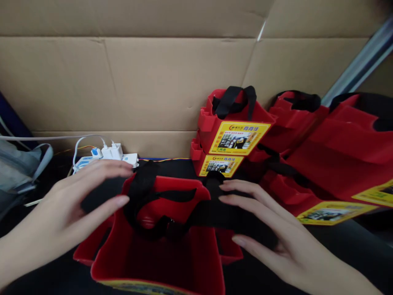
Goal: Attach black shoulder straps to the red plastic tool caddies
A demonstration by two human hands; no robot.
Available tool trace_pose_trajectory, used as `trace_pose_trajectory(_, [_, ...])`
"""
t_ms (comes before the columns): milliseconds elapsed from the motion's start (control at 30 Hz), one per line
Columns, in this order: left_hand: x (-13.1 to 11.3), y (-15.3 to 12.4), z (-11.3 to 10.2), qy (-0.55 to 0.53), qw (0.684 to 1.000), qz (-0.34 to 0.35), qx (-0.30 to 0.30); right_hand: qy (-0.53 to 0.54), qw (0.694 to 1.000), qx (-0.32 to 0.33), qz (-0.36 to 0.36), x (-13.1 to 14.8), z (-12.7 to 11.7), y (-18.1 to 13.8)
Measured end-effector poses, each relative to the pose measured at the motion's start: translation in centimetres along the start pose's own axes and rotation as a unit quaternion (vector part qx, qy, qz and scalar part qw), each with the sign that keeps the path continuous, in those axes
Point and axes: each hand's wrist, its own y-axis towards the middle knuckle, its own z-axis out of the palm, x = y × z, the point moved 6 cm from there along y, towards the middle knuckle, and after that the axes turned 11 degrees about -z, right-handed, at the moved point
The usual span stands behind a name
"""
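A red plastic tool box (pixel 208 258) with an open top stands in front of me, side pockets on both flanks and part of a yellow label on its near face. A black webbing strap (pixel 144 184) loops over its left rim, drops inside and comes out over the right rim. My left hand (pixel 76 200) is at the upper left of the box, thumb and fingers apart, close to the strap. On the right, my right hand (pixel 273 229) has its fingers spread beside the strap's right part; whether the fingertips touch it is hard to tell.
Stacked red tool boxes (pixel 211 139) with yellow labels and black straps stand behind; more red boxes (pixel 340 147) fill the right side. A white power strip (pixel 130 159) with plugs and cables lies at the back left. Behind everything rises a cardboard wall (pixel 178 82). A grey bag (pixel 15 164) is far left.
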Motion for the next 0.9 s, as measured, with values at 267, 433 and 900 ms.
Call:
trace_pose_trajectory(267, [1.4,4.0,4.3,-0.227,0.953,-0.146,0.135,-0.037,0.993,0.086,0.068,-4.7,0.5,-1.7])
trace_pose_trajectory(433, [-0.2,6.4,4.8,-0.183,0.947,-0.117,0.236,-0.030,0.993,-0.075,0.081,-3.6,-2.3,1.4])
trace_pose_trajectory(900, [-3.0,-2.1,3.1,0.078,0.948,0.183,0.249,-0.057,0.952,0.258,-0.152,4.8,6.2,6.8])
